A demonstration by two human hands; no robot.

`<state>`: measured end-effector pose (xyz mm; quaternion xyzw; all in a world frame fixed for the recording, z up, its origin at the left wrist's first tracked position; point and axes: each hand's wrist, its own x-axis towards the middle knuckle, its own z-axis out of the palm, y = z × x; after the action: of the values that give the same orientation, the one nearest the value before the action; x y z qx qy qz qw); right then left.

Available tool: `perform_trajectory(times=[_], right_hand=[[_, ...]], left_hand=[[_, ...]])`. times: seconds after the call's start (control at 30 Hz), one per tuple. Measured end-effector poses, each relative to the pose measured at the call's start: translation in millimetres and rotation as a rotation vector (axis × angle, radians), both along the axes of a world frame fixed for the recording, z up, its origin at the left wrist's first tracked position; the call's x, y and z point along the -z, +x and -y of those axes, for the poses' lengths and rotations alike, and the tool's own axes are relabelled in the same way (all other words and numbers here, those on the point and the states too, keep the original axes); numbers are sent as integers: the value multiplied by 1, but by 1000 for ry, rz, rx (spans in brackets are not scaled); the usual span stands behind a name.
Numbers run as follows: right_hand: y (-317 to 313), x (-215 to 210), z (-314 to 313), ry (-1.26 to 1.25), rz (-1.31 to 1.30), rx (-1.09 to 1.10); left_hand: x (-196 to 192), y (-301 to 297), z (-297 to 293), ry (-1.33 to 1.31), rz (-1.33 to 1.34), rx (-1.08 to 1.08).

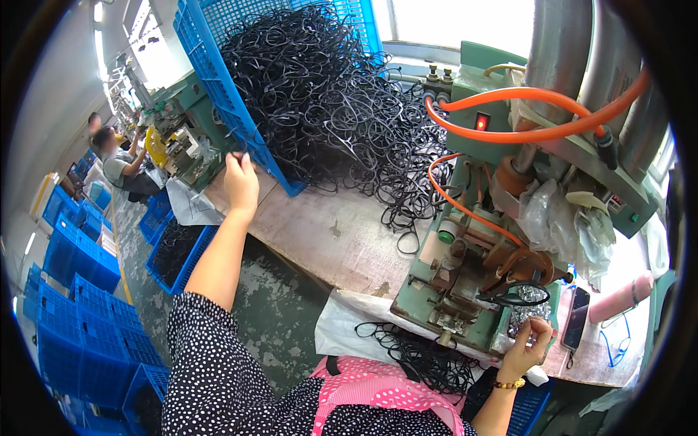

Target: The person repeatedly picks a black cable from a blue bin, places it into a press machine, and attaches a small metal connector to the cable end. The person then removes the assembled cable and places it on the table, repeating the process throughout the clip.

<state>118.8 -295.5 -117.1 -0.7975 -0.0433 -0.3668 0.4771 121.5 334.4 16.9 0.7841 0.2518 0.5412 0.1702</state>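
Observation:
My left hand point(241, 182) is raised at the left, next to the side wall of a tipped blue crate point(243, 109). Its fingertips are pinched together, and what they hold is too small to name. A large heap of thin black cord loops point(327, 102) spills from the crate onto the table. At the lower right, my right hand point(529, 341) has its fingers bent in a pinch at the near edge of a box of small shiny metal parts point(525, 309). Whatever is between those fingers is hidden. The box sits beside a green bench press point(454, 291).
Orange hoses point(523, 134) arch over the machine. A phone point(576, 318), a pink bottle point(622, 298) and blue-rimmed glasses point(618, 341) lie at the right. More black loops point(422, 356) hang before me. Blue crates point(80, 320) stand on the left floor; people point(120, 163) sit farther off.

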Motion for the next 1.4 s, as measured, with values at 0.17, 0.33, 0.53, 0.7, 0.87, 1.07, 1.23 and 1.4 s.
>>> perform_trajectory(times=[0.17, 0.33, 0.53, 0.7, 0.87, 1.07, 1.23, 1.4], right_hand=[[-4, -6, 0, 45, -83, 38], [-4, -15, 2, -9, -52, -35], [-7, -38, 5, 110, -86, -174], [-3, -59, -15, 272, -137, -259], [4, -67, 5, -185, -74, -108], [3, -51, 24, -555, -188, 60], [12, -33, 25, -481, -132, 53], [14, -21, 27, -246, -43, 123]], left_hand=[[52, -50, 65, -409, -47, 311], [85, -66, 138, -967, -235, 534], [47, -69, 210, -1154, -317, 1177], [13, -66, 257, -1132, -233, 1291], [17, -70, 273, -1088, -279, 1270], [37, -91, 277, -1102, -290, 1309], [42, -102, 300, -1105, -275, 1373], [37, -109, 310, -1098, -449, 1366]])
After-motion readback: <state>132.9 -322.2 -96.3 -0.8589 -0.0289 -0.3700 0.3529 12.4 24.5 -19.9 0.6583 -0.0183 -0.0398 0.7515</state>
